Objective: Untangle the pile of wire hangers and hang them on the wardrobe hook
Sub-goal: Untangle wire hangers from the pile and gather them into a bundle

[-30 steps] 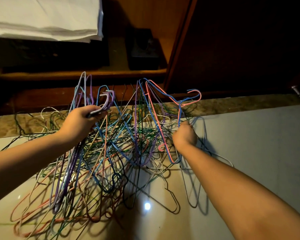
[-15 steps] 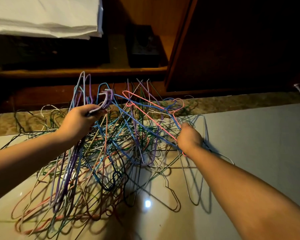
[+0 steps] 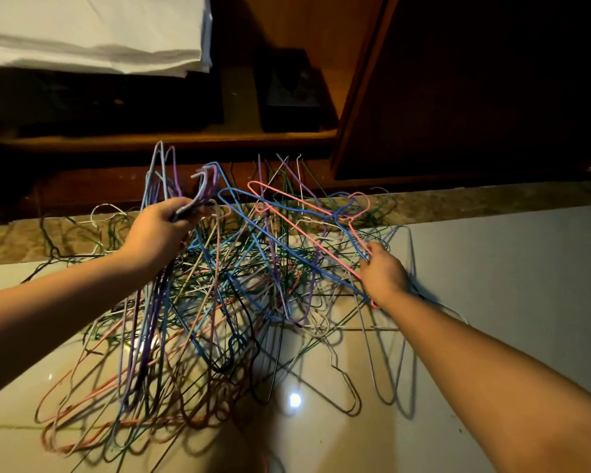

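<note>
A tangled pile of coloured wire hangers [image 3: 226, 302] lies on the glossy tiled floor in front of a wooden wardrobe. My left hand [image 3: 157, 233] grips a bunch of purple and blue hangers [image 3: 198, 196] by their necks, hooks pointing up, their bodies hanging down into the pile. My right hand [image 3: 382, 274] is at the pile's right side, fingers curled on a pink hanger [image 3: 307, 230] and a blue hanger [image 3: 287, 247] that lie tilted across the top of the pile. No wardrobe hook is visible.
The open wardrobe's lower shelf [image 3: 171, 138] holds a dark box [image 3: 287, 93] and folded white cloth [image 3: 93, 32]. A dark wardrobe door [image 3: 475, 87] stands at the right. A stone strip [image 3: 492, 206] edges the floor. Bare tile [image 3: 509, 268] spreads to the right.
The pink and blue hangers in my right hand have dropped from upright to lying flat across the pile, and my right hand has moved right and lower. My left hand has stayed put.
</note>
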{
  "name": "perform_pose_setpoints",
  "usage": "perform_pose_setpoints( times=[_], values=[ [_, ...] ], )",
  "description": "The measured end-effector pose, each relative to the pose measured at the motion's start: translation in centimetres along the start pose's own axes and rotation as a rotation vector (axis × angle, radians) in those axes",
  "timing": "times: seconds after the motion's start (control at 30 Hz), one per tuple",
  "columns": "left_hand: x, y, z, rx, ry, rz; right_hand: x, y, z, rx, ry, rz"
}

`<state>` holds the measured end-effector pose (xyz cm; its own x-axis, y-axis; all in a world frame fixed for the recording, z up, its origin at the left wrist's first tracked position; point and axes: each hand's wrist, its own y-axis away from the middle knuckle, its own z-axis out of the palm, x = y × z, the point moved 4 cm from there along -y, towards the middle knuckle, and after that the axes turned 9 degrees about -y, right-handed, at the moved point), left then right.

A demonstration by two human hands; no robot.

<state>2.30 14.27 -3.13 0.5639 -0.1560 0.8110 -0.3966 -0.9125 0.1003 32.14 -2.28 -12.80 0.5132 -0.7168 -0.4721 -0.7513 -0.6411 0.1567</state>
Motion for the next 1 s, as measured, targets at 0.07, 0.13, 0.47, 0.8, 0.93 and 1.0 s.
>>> perform_pose_setpoints(
  times=[0.07,0.13,0.47,0.8,0.93,1.0],
  values=[
    [0.1,0.1,0.0,-0.002,-0.001,-0.009,-0.1,-0.2,0.1,0.009,0.136,-0.016],
    [0.3,0.3,0.1,-0.008,-0.011,-0.007,-0.2,-0.4,0.0,0.036,0.218,-0.039],
    [0.3,0.3,0.1,-0.001,0.009,-0.033,0.2,-0.2,0.2,0.101,0.095,-0.078],
    [0.3,0.5,0.2,0.0,-0.014,-0.018,-0.4,0.5,0.4,0.036,0.293,-0.12],
    [-0.1,0.4,0.4,-0.027,-0.001,-0.025,-0.7,0.4,1.1,-0.024,0.296,-0.134],
    [-0.2,0.3,0.5,-0.033,0.0,-0.018,-1.2,0.5,1.6,-0.076,0.274,-0.162]
  ],
)
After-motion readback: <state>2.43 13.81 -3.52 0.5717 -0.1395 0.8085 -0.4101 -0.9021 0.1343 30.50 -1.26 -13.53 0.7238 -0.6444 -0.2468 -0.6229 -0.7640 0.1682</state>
